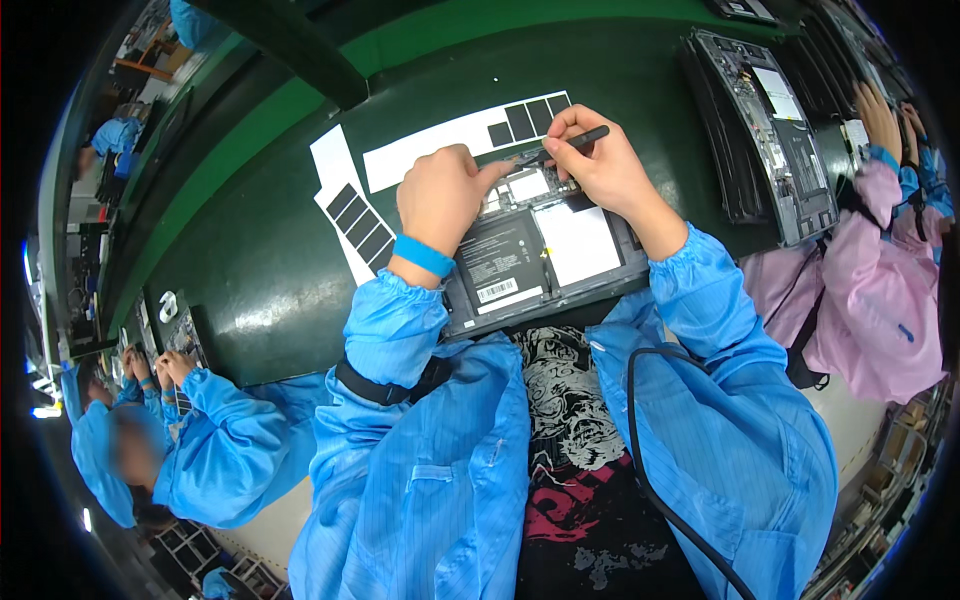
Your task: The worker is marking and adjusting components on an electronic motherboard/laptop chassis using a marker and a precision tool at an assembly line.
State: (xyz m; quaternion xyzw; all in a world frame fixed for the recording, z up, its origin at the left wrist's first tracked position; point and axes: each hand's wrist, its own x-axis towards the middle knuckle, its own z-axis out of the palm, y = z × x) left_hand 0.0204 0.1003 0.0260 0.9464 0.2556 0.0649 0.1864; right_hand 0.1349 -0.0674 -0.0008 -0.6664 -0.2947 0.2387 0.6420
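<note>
An opened tablet-like device (500, 262) lies in front of me, with a dark labelled battery and a white rectangular patch (578, 247) inside. My right hand (610, 170) is closed around a slim black tweezers-like tool (590, 138), its tip slanting left over the device's far edge. Near that tip, my left hand (440, 192) reaches in with thumb and finger drawn together; whatever they pinch is too small or hidden to make out. A blue band circles the left wrist. Both hands cover part of the circuit board along the far edge.
White sheets bearing black rectangular stickers (520, 122) lie beyond the device, and another such sheet (355, 225) is at its left. Several opened devices (770, 130) stand stacked at the right. Co-workers sit on both sides, in blue (225, 440) and pink (870, 280) sleeves. A dark post (300, 50) rises at the back.
</note>
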